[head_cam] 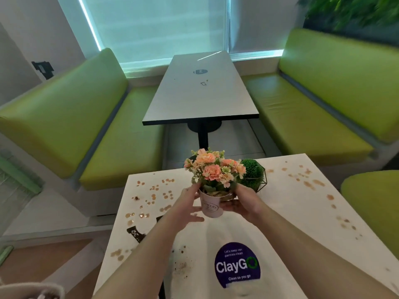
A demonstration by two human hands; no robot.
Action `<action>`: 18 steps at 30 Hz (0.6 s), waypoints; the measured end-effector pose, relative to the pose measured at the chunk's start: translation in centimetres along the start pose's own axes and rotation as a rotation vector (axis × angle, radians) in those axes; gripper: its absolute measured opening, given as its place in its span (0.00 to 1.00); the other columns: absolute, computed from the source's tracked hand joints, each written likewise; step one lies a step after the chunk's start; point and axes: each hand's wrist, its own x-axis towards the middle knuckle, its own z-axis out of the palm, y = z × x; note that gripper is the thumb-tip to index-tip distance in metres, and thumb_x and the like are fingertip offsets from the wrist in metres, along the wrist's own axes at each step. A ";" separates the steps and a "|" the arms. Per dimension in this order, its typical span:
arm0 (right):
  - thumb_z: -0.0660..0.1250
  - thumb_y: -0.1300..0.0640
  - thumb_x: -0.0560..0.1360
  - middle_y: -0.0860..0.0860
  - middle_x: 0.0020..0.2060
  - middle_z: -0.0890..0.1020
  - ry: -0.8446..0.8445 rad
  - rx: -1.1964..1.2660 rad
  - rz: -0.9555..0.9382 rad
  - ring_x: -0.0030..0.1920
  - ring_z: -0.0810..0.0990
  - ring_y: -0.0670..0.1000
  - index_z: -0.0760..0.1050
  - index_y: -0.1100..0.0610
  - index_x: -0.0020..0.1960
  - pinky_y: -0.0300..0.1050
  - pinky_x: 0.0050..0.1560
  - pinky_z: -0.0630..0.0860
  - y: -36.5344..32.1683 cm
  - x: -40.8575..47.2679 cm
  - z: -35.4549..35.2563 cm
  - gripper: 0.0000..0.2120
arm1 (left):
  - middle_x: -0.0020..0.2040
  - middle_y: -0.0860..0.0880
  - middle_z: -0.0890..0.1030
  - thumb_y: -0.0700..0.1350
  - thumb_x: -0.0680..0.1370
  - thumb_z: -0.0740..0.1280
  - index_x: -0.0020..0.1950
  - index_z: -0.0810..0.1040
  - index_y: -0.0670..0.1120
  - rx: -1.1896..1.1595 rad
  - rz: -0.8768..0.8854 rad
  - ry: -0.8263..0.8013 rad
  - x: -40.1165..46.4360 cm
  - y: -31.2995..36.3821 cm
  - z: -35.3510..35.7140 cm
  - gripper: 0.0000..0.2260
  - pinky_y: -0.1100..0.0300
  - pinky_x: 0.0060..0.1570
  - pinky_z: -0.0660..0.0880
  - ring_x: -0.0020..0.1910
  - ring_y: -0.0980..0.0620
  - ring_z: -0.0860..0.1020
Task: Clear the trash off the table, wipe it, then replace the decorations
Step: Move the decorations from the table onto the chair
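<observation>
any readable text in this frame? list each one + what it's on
"Let's keep our pantries clean" – round purple sticker on the white stained table
"ClayGO" – same sticker, large white letters
"Clean as you go" – same sticker, bottom line
Pink flower pot, held by left hand and right hand: oval label, too blurred to read
Far grey table: dark round sticker, too small to read

Your white table [287, 214] is spattered with brown drops [155, 195] across its left half and along its right side, with darker specks [182, 265] near the middle. A purple ClayGo sticker [237, 265] sits on the near part. A small black tower figure [135, 233] stands at the left edge, and a green ball in a wire frame [253, 175] rests at the far edge
</observation>
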 end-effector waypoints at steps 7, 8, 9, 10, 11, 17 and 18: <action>0.59 0.56 0.82 0.59 0.43 0.79 0.064 0.007 -0.061 0.32 0.81 0.53 0.76 0.63 0.61 0.44 0.35 0.79 -0.6 -6.9 -5.7 0.14 | 0.68 0.44 0.73 0.72 0.70 0.64 0.72 0.67 0.51 -0.113 0.019 -0.053 -5.2 -1.9 7.6 0.38 0.45 0.46 0.82 0.58 0.38 0.78; 0.59 0.56 0.82 0.58 0.43 0.79 0.075 0.011 -0.067 0.33 0.81 0.53 0.76 0.64 0.61 0.44 0.35 0.79 -0.5 -8.0 -6.7 0.15 | 0.69 0.44 0.72 0.71 0.71 0.64 0.72 0.66 0.51 -0.124 0.018 -0.054 -5.8 -2.1 9.0 0.37 0.45 0.45 0.82 0.58 0.37 0.78; 0.59 0.54 0.82 0.57 0.44 0.80 0.087 0.021 -0.068 0.35 0.81 0.53 0.76 0.64 0.61 0.44 0.37 0.79 -0.2 -8.9 -7.5 0.15 | 0.70 0.43 0.71 0.70 0.72 0.64 0.73 0.65 0.51 -0.132 0.015 -0.054 -6.4 -2.2 10.2 0.36 0.44 0.45 0.82 0.58 0.36 0.78; 0.59 0.53 0.82 0.56 0.46 0.81 0.100 0.021 -0.069 0.40 0.81 0.54 0.76 0.63 0.61 0.45 0.39 0.80 -0.1 -10.4 -9.1 0.16 | 0.70 0.43 0.71 0.69 0.74 0.63 0.73 0.65 0.51 -0.136 0.019 -0.056 -7.5 -2.4 12.2 0.34 0.44 0.46 0.81 0.59 0.35 0.78; 0.59 0.51 0.82 0.54 0.50 0.81 0.102 0.015 -0.071 0.46 0.81 0.54 0.76 0.60 0.61 0.46 0.43 0.80 -0.2 -11.4 -10.0 0.16 | 0.69 0.43 0.71 0.67 0.76 0.61 0.73 0.65 0.51 -0.146 0.023 -0.048 -8.1 -2.5 13.7 0.31 0.44 0.47 0.80 0.59 0.35 0.77; 0.58 0.48 0.82 0.47 0.55 0.81 0.122 0.030 -0.136 0.54 0.79 0.52 0.76 0.51 0.61 0.45 0.47 0.77 -1.0 -17.4 -17.6 0.14 | 0.66 0.44 0.73 0.65 0.79 0.59 0.70 0.69 0.51 -0.144 0.028 -0.080 -11.6 -3.2 23.9 0.25 0.42 0.56 0.77 0.60 0.36 0.76; 0.58 0.48 0.82 0.48 0.55 0.81 0.120 0.029 -0.147 0.53 0.79 0.52 0.76 0.51 0.62 0.44 0.46 0.76 -1.1 -17.9 -18.4 0.14 | 0.65 0.44 0.74 0.65 0.79 0.59 0.69 0.69 0.51 -0.132 0.041 -0.089 -11.9 -3.3 24.9 0.25 0.42 0.57 0.77 0.60 0.36 0.77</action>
